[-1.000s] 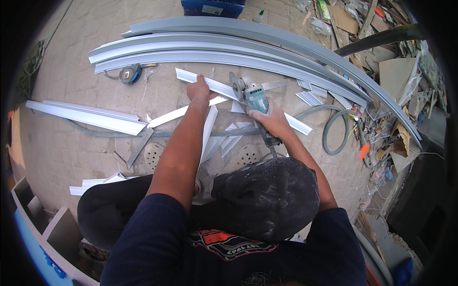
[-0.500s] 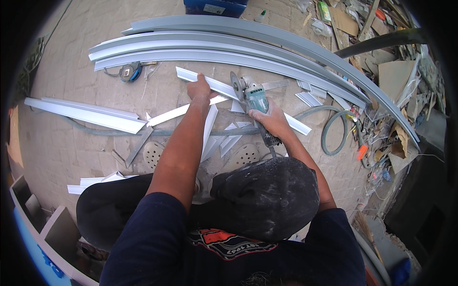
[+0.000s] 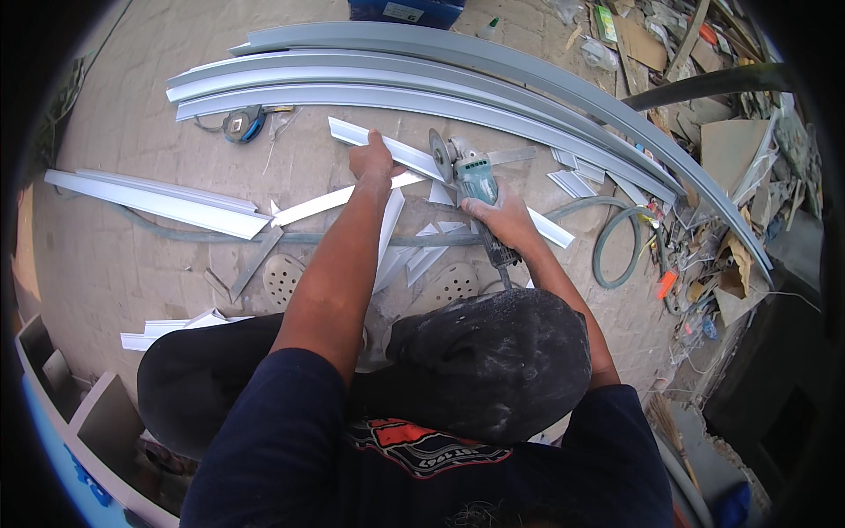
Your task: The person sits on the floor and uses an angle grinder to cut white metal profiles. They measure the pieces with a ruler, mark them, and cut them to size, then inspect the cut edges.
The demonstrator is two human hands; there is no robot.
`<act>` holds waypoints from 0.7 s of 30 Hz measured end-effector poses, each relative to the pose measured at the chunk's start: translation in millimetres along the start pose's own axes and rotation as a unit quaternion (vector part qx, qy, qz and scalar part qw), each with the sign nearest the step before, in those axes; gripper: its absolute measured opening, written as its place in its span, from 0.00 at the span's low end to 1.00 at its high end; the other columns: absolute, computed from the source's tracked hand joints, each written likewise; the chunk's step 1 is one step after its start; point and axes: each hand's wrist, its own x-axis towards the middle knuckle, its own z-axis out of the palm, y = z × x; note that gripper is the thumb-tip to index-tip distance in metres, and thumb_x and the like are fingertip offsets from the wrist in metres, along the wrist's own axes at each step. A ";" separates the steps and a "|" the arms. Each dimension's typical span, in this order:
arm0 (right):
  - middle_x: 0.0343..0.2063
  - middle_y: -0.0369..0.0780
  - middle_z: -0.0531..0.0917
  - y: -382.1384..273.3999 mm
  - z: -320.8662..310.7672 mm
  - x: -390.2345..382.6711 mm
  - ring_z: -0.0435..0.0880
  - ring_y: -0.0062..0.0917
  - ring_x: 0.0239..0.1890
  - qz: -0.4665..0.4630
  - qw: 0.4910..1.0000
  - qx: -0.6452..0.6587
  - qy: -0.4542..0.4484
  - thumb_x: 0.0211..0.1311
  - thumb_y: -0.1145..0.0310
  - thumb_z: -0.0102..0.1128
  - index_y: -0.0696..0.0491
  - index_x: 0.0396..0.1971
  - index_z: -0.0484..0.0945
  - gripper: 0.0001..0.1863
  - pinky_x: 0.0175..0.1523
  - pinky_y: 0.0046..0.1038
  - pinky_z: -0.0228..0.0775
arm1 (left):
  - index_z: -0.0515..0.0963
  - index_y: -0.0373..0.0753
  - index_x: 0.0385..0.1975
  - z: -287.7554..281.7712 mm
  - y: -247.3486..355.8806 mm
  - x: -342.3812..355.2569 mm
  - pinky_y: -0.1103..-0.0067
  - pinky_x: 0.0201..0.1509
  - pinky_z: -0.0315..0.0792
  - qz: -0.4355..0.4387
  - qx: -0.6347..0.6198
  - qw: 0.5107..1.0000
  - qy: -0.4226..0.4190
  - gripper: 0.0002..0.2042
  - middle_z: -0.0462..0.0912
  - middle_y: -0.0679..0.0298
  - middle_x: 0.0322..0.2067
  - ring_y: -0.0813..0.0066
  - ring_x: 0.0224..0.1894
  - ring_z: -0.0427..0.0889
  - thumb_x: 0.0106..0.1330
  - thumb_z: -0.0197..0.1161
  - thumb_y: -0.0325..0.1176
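A: State of the left fingers?

B: The left hand (image 3: 373, 158) has its fingers closed on a white strip (image 3: 414, 159), near the strip's left end.

A: And the right?

B: The right hand (image 3: 502, 211) has its fingers wrapped round the body of an angle grinder (image 3: 478, 180). The disc (image 3: 440, 154) stands left of those fingers, slightly beyond them, between the two hands. It is at the strip; whether it touches, I cannot tell.

A: Position of the strip?

B: It slants from just beyond the left fingers down toward the right ones, and is hidden at the grinder. A white length in line with it shows just right of the right fingers.

A: Surroundings?

B: Long grey-white profiles (image 3: 352, 66) lie beyond both sets of fingers. A tape measure (image 3: 244, 124) lies left of the left fingers, slightly beyond them. Well left of the same fingers, nearer the person, are two more white lengths (image 3: 158, 204). A grey hose (image 3: 422, 240) lies nearer the person than either hand's fingers.
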 end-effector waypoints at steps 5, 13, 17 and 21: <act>0.53 0.57 0.87 -3.4 -1.3 -0.3 0.88 0.45 0.56 -0.004 1.000 0.001 -0.001 0.58 0.45 0.76 0.62 0.71 0.72 0.48 0.63 0.40 0.76 | 0.73 0.19 0.58 -0.1 0.8 -2.5 0.66 0.31 0.95 -0.001 -0.008 1.000 0.001 0.28 0.83 0.39 0.53 0.49 0.45 0.93 0.80 0.61 0.46; 0.52 0.57 0.87 -1.2 2.0 3.8 0.88 0.44 0.55 0.004 1.000 -0.007 -0.004 0.57 0.44 0.77 0.63 0.68 0.74 0.48 0.62 0.40 0.76 | 0.73 0.20 0.59 -0.3 -1.0 -0.8 0.66 0.31 0.95 -0.012 -0.011 1.000 -0.002 0.28 0.83 0.40 0.55 0.49 0.45 0.93 0.81 0.61 0.46; 0.52 0.57 0.88 -0.7 3.5 6.0 0.88 0.45 0.55 0.011 1.000 -0.021 0.000 0.57 0.44 0.77 0.63 0.67 0.75 0.47 0.63 0.40 0.76 | 0.71 0.20 0.60 0.5 -4.1 2.8 0.66 0.31 0.95 -0.011 -0.026 1.000 -0.003 0.28 0.82 0.40 0.56 0.48 0.45 0.92 0.81 0.61 0.46; 0.52 0.57 0.88 -3.9 1.6 5.9 0.88 0.46 0.55 0.022 0.999 -0.021 -0.014 0.57 0.44 0.77 0.62 0.66 0.75 0.46 0.63 0.40 0.75 | 0.71 0.20 0.60 -0.1 -6.4 5.4 0.65 0.32 0.95 -0.014 -0.029 0.999 -0.006 0.28 0.82 0.39 0.56 0.47 0.46 0.92 0.81 0.61 0.46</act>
